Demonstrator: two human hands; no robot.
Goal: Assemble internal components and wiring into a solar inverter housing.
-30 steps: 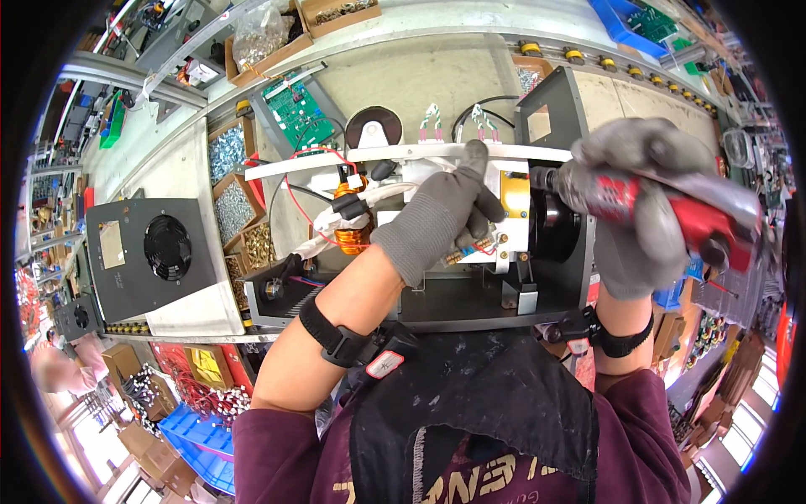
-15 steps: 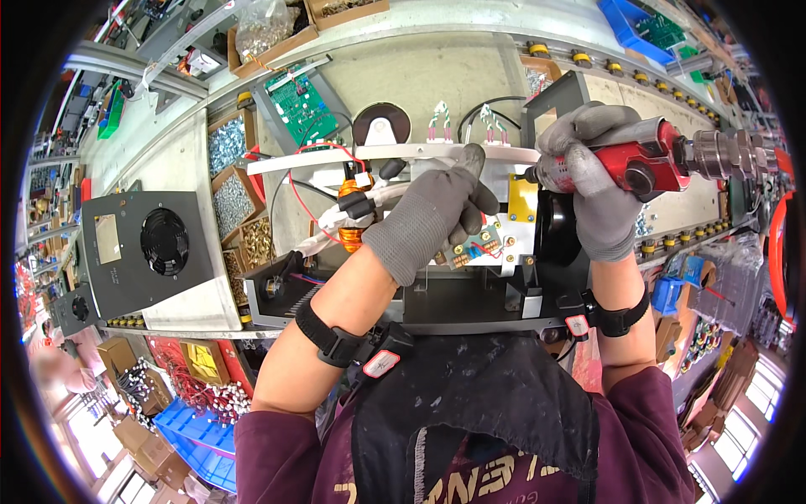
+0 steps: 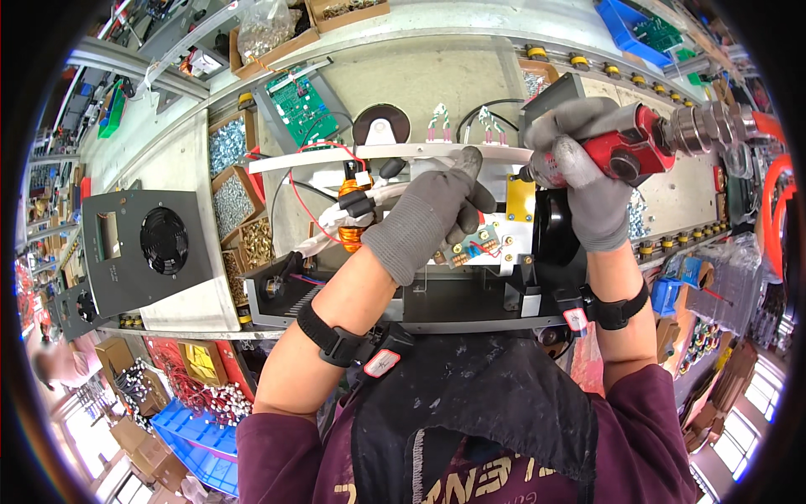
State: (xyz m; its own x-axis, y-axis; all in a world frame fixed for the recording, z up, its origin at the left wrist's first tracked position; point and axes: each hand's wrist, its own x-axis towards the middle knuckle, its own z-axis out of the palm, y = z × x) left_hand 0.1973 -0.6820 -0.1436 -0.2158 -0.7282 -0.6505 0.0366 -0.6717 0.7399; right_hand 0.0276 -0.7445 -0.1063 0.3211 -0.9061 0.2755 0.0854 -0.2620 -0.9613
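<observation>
My left hand (image 3: 441,206), in a grey glove, grips the edge of a long pale metal panel (image 3: 336,157), with its forefinger up on the rim and the other fingers curled. Closed round a red pneumatic screwdriver (image 3: 625,158) is my gloved right hand (image 3: 596,189). The tool lies sideways, its dark tip by the panel's right end. Behind my left wrist sit a copper coil (image 3: 351,238) with white-wrapped leads and a small circuit board (image 3: 476,247). A yellow plate (image 3: 521,198) stands right of my left hand. Beneath lies a dark metal chassis (image 3: 453,304).
An orange hose (image 3: 772,202) runs from the tool at the right. Left are boxes of screws (image 3: 233,202) and a dark fan panel (image 3: 126,244). A green circuit board (image 3: 298,109) and a black round part (image 3: 380,126) lie beyond the metal panel. Another person (image 3: 63,363) appears far left.
My right hand and the red screwdriver have shifted slightly left, and more of the orange hose shows. My left hand stays in nearly the same place.
</observation>
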